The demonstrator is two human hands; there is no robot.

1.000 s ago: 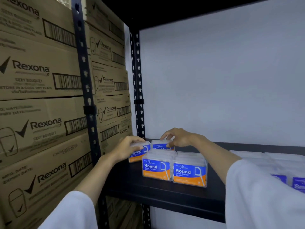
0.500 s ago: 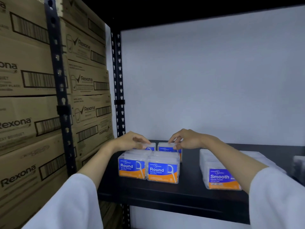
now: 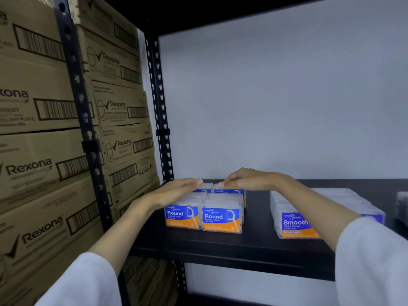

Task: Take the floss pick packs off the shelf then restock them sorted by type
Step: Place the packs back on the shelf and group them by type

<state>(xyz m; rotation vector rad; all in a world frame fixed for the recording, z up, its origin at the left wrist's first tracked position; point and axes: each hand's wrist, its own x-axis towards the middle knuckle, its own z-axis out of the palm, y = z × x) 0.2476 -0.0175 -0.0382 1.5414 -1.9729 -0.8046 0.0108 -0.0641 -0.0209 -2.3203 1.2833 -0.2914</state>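
The left hand (image 3: 176, 192) lies flat, fingers straight, over the left "Round" packs (image 3: 204, 214) near the shelf's (image 3: 220, 246) left end. The right hand (image 3: 247, 180) reaches over the back right pack, fingers bent down onto its top; whether it grips is unclear. "Smooth" packs (image 3: 293, 219) sit well apart toward the right, partly behind the right forearm. Rexona cartons (image 3: 39, 168) fill the neighbouring bay.

Black shelf board with floss pick packs.
The shelf (image 3: 231, 246) carried four Round packs (image 3: 221, 219) at its left end, two in front and two behind, touching side by side; Smooth packs (image 3: 294, 225) lay apart to the right, and a dark, blurred item (image 3: 402, 206) sat at the far right edge.
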